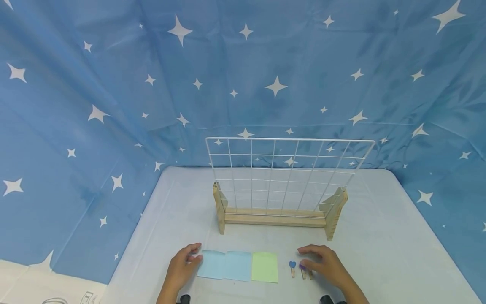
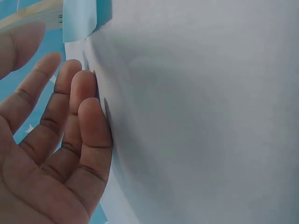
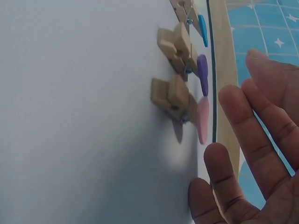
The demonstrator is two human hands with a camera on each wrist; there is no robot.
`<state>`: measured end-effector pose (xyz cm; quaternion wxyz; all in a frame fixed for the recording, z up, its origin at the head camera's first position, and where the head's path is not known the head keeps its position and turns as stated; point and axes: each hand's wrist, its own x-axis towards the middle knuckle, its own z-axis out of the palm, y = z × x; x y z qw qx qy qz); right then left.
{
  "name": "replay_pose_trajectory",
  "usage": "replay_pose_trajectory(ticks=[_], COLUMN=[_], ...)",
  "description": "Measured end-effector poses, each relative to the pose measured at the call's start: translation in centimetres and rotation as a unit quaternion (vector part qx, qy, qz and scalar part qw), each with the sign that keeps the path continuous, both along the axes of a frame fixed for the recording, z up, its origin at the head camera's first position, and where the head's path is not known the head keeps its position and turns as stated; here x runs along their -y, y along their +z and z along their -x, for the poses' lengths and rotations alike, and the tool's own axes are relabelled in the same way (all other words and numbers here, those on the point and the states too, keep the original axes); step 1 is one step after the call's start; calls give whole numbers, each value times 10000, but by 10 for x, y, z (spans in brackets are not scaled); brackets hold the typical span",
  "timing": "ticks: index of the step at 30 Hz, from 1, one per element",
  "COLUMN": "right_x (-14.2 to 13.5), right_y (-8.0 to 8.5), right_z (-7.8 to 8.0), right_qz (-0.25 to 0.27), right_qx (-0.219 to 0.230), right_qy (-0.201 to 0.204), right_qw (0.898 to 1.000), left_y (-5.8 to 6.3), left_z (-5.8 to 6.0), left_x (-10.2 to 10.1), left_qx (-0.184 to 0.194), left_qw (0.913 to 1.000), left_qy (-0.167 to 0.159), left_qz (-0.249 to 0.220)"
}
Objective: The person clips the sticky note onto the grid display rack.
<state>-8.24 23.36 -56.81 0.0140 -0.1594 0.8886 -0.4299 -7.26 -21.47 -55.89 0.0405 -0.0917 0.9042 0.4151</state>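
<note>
Two light-blue sticky notes, one on the left (image 1: pixel 211 264) and one in the middle (image 1: pixel 238 266), lie in a row with a light-green note (image 1: pixel 264 267). My left hand (image 1: pixel 182 267) rests beside the left note, fingers loosely bent and holding nothing; its wrist view shows the palm and a blue corner (image 2: pixel 79 21). Over to the right, three small wooden clothespins lie side by side: one with a blue heart (image 1: pixel 292 269), one with a purple top (image 3: pixel 180 49) and one with a pink top (image 3: pixel 175 100). My right hand (image 1: pixel 327 265) hovers by them, fingers relaxed, partly covering the pink one in the head view.
Behind the notes stands a white wire grid (image 1: pixel 271 169) in a wooden base (image 1: pixel 275 219) with two side supports. A white cloth covers the table (image 1: pixel 159 219). Blue star-patterned curtains (image 1: pixel 228 63) hang behind and at the sides.
</note>
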Motion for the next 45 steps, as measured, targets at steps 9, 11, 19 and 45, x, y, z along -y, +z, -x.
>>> replay_pose_trajectory(ticks=[9, 11, 19, 45], right_x=[8, 9, 16, 24], right_y=[-4, -5, -6, 7], right_z=[5, 6, 4, 8], right_qz=[-64, -26, -65, -299], right_qx=[383, 329, 33, 785], right_qy=[248, 331, 315, 54], right_qw=[9989, 9989, 9995, 9965], left_y=[-3, -3, 0, 1], left_z=[8, 9, 12, 17], left_x=[-5, -5, -5, -5], left_qx=[-6, 16, 79, 193], left_qw=[9994, 9992, 9983, 9981], left_qy=[-161, -176, -230, -220], left_qz=[315, 359, 534, 534])
